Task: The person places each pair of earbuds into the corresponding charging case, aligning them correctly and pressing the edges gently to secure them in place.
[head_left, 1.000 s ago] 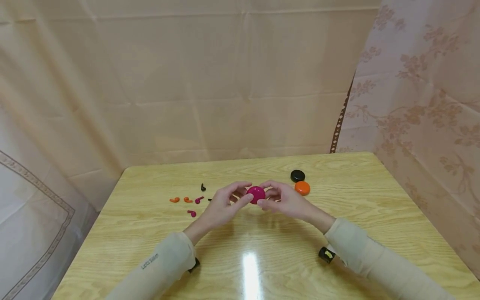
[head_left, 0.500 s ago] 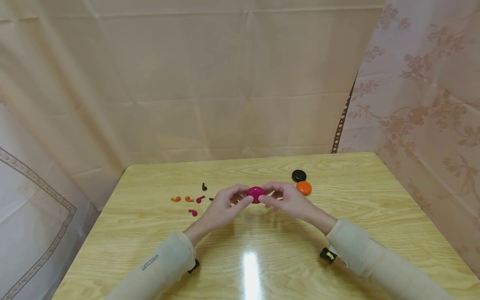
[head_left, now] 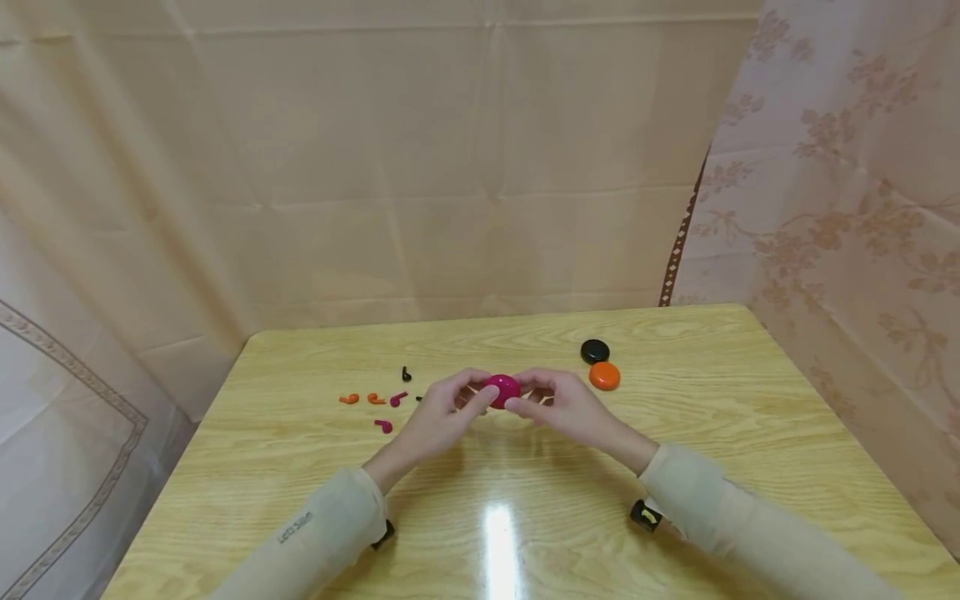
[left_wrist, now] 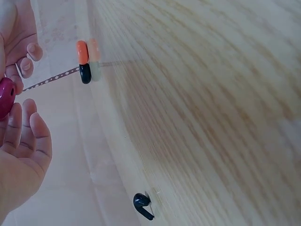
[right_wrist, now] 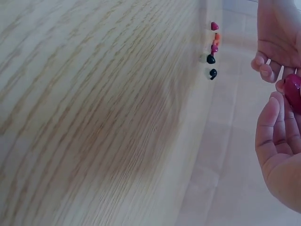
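Magenta round case (head_left: pixel 503 391) sits directly between left hand (head_left: pixel 446 409) and right hand (head_left: pixel 573 407), broad face tilted up, neither hand nearer, curled fingers and thumbs pinching its opposite edges.

On my pale left sleeve (head_left: pixel 330 518), seen from my head, is one short line of dark lettering (head_left: pixel 295 527). It sits a little back from the cuff (head_left: pixel 365 498) and slants up to the right, towards my left hand (head_left: pixel 441 410). I make out "Lets" at the start, then what looks like a capital S; the last letters are small and blurred, so I cannot tell how the wording ends. Beside my right sleeve (head_left: pixel 693 492), a black wrist device (head_left: pixel 638 515) bears a yellow mark (head_left: pixel 649 517), too small for me to tell whether it is writing.
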Available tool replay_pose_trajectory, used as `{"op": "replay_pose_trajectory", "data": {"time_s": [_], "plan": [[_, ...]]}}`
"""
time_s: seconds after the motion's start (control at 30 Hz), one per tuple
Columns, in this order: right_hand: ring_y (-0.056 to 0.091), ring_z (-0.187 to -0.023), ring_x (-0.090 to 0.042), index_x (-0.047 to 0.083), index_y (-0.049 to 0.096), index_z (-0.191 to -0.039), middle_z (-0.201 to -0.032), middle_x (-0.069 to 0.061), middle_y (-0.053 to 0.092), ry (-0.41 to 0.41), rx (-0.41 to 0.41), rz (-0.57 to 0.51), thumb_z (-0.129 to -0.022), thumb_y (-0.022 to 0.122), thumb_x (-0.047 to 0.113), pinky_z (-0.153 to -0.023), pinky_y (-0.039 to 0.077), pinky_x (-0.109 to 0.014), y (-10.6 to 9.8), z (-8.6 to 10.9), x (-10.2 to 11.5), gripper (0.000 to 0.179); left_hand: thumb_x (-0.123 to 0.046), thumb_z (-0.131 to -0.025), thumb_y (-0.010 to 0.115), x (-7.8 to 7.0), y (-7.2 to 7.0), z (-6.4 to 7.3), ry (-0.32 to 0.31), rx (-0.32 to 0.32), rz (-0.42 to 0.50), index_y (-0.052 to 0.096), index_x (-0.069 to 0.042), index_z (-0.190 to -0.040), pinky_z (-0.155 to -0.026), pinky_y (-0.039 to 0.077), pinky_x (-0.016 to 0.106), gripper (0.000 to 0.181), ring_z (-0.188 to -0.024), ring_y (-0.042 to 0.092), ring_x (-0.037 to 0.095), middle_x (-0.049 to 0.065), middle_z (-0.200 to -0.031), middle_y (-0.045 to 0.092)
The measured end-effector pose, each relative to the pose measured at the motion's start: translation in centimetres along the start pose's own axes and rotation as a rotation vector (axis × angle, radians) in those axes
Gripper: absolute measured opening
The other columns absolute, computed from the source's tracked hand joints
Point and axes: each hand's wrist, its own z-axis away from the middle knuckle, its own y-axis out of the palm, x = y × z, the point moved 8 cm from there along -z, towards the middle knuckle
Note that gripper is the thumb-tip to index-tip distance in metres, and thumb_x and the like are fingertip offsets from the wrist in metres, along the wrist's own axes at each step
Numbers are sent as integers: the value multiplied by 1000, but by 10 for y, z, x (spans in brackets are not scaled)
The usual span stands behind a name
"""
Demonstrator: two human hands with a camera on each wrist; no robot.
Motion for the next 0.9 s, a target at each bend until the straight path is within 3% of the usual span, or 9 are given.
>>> {"op": "replay_pose_trajectory", "data": {"time_s": [0.23,0.47,0.57,0.7,0.9], "plan": [[66,-84,-45,9,71,-121,-100,-2,73,36,-13,-9,-94,75,29,-69,59,-53,0,2,4,33,-26,-105,59,-1,1,-1,23,-14,18,65,-12,-125,-76,57,45,25,-89,65,34,0,-105,67],[67,-84,-40,8,70,-123,-104,-9,73,22,-19,11,-97,71,32,-65,60,-40,-2,1,5,36,-19,-105,58,-4,0,-1,-5,-36,7,63,-8,-127,-73,55,35,25,-85,66,20,3,-105,69],[68,-83,-37,10,70,-123,-103,-6,73,16,-27,19,-97,71,32,-65,59,-36,-3,0,7,33,-18,-106,57,-16,-1,2,-10,-28,14,63,-6,-127,-73,54,33,25,-85,65,19,5,-105,69],[68,-83,-38,10,69,-125,-102,-4,73,11,-26,20,-98,69,32,-67,60,-36,-3,0,9,34,-16,-106,56,-31,-2,6,-2,-29,25,62,-4,-128,-75,55,35,25,-86,66,19,7,-107,68],[68,-85,-39,9,66,-127,-98,-2,72,43,-53,2,-98,69,33,-68,60,-41,-7,1,5,38,-13,-106,56,-36,0,4,40,-25,32,60,-3,-130,-77,55,34,26,-87,66,19,8,-110,68]]}}
